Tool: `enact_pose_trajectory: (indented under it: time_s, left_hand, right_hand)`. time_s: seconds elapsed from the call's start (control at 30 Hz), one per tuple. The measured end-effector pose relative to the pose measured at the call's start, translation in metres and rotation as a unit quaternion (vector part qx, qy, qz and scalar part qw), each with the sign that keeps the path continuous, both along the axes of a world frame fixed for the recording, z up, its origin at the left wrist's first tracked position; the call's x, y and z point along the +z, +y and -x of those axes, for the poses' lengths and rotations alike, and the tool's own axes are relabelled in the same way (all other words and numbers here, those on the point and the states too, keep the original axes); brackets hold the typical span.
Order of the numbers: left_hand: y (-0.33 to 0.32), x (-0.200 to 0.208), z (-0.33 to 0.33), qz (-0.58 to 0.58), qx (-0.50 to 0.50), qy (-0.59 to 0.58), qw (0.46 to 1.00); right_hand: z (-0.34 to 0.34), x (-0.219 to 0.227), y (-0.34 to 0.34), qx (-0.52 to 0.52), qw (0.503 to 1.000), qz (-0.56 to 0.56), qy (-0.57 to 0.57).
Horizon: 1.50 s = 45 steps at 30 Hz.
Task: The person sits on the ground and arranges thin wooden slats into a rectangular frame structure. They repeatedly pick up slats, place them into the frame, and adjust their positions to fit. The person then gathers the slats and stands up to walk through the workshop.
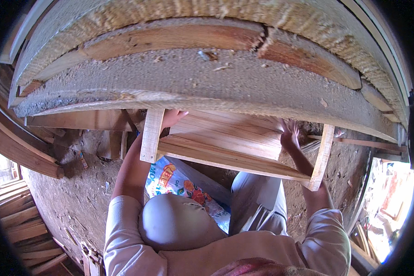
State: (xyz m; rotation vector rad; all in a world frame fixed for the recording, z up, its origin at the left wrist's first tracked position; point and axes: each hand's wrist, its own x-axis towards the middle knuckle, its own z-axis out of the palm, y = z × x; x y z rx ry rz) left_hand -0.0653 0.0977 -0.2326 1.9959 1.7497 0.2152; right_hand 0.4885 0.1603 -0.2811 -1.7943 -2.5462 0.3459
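Note:
In front of me stands a pale wooden frame of slats (216, 131), with an upright (152, 135) at its left and another upright (323, 158) at its right. A long front rail (234, 160) joins them. My left hand (172, 118) reaches past the left upright and lies at the left end of the slats, its visible fingers stretched out; the beam hides part of it. My right hand (289, 132) is at the right end of the slats, fingers spread and pointing up. My right forearm passes behind the front rail.
A thick, dusty wooden beam (184, 83) crosses above the frame, with wood chips on it. A printed sack (184, 184) lies by my knee (175, 221). Wooden pieces are stacked at the lower left (20, 216). Boards (23, 133) stand at the left, over an earthen floor (73, 198).

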Motion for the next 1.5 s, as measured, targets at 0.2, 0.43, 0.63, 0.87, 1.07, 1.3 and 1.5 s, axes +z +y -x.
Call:
enact_pose_trajectory:
  time_s: [0.2,0.43,0.63,0.87,1.07,1.3,1.5]
  left_hand:
    - [-0.006,-0.013,0.009,0.010,-0.003,0.002,1.000]
    - [0.001,-0.009,0.008,0.015,0.025,-0.057,0.998]
    - [-0.005,-0.007,0.009,0.021,0.207,-0.169,0.963]
    - [0.002,0.052,-0.007,0.206,0.196,-0.193,0.939]
    - [0.013,0.033,-0.010,0.150,0.150,-0.146,0.966]
    - [0.011,-0.015,0.001,0.118,0.158,-0.183,0.963]
    - [0.013,-0.021,0.001,0.088,0.102,-0.002,0.991]
  right_hand:
    - [0.010,0.013,0.001,-0.023,0.997,0.078,0.008]
    - [-0.026,-0.023,0.025,-0.017,0.955,0.079,0.284]
    - [-0.017,-0.023,0.013,-0.360,0.651,0.225,0.629]
    - [0.017,0.007,0.004,-0.256,0.668,0.297,0.633]
    - [-0.003,-0.012,0.005,-0.212,0.717,0.289,0.597]
    - [-0.013,-0.005,0.009,-0.253,0.736,0.268,0.568]
    - [-0.010,0.021,0.006,0.014,0.995,0.049,0.087]
